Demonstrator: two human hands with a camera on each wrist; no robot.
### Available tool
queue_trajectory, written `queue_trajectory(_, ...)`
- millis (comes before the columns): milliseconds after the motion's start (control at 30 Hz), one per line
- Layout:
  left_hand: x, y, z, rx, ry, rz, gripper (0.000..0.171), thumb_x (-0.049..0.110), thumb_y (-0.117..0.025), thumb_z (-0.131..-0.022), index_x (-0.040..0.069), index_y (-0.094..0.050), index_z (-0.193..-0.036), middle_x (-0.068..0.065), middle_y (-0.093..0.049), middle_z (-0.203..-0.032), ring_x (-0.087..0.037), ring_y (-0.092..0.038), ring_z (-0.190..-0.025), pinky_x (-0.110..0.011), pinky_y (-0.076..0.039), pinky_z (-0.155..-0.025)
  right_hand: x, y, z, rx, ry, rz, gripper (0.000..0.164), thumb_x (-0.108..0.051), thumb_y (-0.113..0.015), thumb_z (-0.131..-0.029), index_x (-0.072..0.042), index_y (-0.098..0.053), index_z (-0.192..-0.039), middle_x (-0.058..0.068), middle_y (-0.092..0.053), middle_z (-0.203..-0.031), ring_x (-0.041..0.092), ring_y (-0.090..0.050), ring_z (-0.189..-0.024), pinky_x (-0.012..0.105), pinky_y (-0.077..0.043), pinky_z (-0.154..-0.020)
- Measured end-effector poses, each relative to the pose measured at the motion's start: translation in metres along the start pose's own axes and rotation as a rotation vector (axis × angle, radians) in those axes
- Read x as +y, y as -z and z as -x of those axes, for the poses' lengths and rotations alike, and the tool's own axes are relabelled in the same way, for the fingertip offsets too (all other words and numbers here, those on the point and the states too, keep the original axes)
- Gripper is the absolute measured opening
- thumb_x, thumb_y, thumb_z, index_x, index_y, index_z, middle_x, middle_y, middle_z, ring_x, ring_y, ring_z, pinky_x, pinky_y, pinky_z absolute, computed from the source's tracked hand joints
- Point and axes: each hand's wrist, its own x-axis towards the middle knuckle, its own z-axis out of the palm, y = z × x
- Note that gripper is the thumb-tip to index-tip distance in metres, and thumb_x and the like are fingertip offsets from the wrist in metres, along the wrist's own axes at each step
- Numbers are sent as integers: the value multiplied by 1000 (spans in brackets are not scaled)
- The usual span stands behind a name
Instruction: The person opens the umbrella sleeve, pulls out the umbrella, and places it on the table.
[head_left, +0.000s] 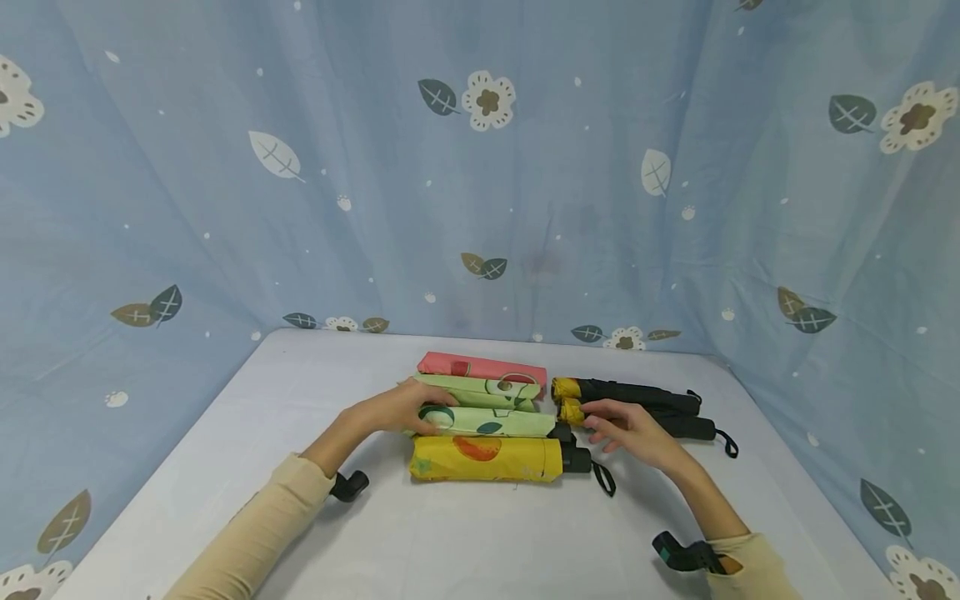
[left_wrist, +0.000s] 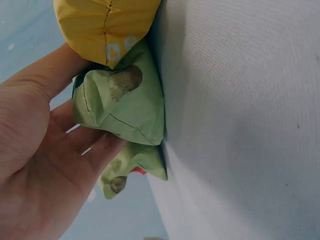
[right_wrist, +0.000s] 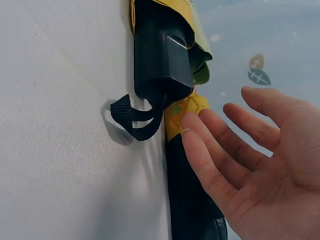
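One green umbrella, lying between a yellow umbrella and a second green umbrella, its cloth end pinched by the left hand, right hand loosely spread, probably handles light, soft over a stiff core, best held mid-length.

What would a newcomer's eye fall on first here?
First, probably the yellow umbrella, nearest the viewer in the left group. Then the left hand around the left end of the green umbrella just behind it. Finally, the patterned blue curtain hanging behind the white table.
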Motion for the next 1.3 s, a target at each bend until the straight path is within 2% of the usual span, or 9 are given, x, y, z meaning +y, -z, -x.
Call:
queue_trajectory(167, 0, -3, -2, -12, 6, -30, 50, 28, -75, -87, 19, -61, -134, 3, -62, -135, -15, -56, -126, -42, -43, -107, 1, 0, 1, 4, 1, 8, 38, -17, -54, -102, 5, -54, -133, 28, -64, -120, 22, -72, -85, 36, -59, -67)
queue_trajectory(300, 0, -4, -1, 2, -17, -32, 50, 25, -75, -87, 18, -60, -135, 2, -62, -135, -14, -57, -123, -39, -47, -102, 1, 0, 2, 2, -2, -2, 39, -17, -54, -102, 5, -54, -134, 30, -63, -121, 25, -72, -86, 37, -59, -68)
queue_trajectory(633, 1, -4, 0, 35, -45, -25, 49, 17, -71, -86, 19, -60, -134, 4, -60, -136, -13, -55, -124, -42, -45, -104, 0, 2, 3, -4, 0, 2, 39, -16, -53, -102, 5, -53, -134, 30, -63, -120, 29, -72, -86, 38, -59, -68)
queue_trajectory(967, 5, 0, 8, 55, -67, -35, 47, 26, -70, -91, 21, -58, -136, 4, -59, -138, -17, -53, -128, -49, -40, -108, 0, 0, 2, -11, -10, -16, 38, -14, -53, -102, 6, -53, -134, 30, -63, -121, 32, -71, -87, 39, -59, -68)
queue_trajectory(1200, 3, 2, 13, 108, -115, 22, 47, 25, -71, -91, 20, -58, -136, 4, -60, -136, -15, -57, -124, -43, -46, -104, -3, -3, 1, -16, -17, -25, 39, -15, -53, -102, 5, -52, -135, 29, -63, -121, 36, -70, -89, 41, -59, -69)
queue_trajectory(1300, 3, 4, 14, 127, -133, 41, 47, 25, -71, -91, 21, -58, -135, 4, -61, -136, -14, -58, -123, -43, -47, -102, -6, -5, -1, -21, -15, -30, 41, -16, -53, -102, 5, -51, -137, 28, -63, -121, 33, -71, -89, 42, -59, -69)
